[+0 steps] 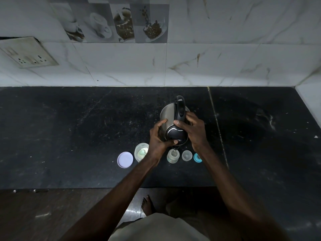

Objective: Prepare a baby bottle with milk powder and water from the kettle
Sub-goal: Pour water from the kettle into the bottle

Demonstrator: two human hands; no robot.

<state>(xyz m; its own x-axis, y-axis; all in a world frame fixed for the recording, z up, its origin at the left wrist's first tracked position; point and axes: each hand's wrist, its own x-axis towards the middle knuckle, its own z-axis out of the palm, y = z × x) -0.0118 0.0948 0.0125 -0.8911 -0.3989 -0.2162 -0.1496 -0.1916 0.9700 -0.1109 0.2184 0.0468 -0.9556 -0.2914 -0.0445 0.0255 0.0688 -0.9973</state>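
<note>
Above the bottle (pixel 172 156), both hands tilt the kettle (pixel 173 119) (spout hidden).

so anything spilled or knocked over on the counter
Nothing stands out. The tilted steel kettle, held by the left hand and right hand, pours into the upright clear baby bottle; no puddle shows on the black stone counter.

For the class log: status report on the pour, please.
Both hands, left and right, on tilted kettle. Spout over open bottle. Nothing blocking.
</note>
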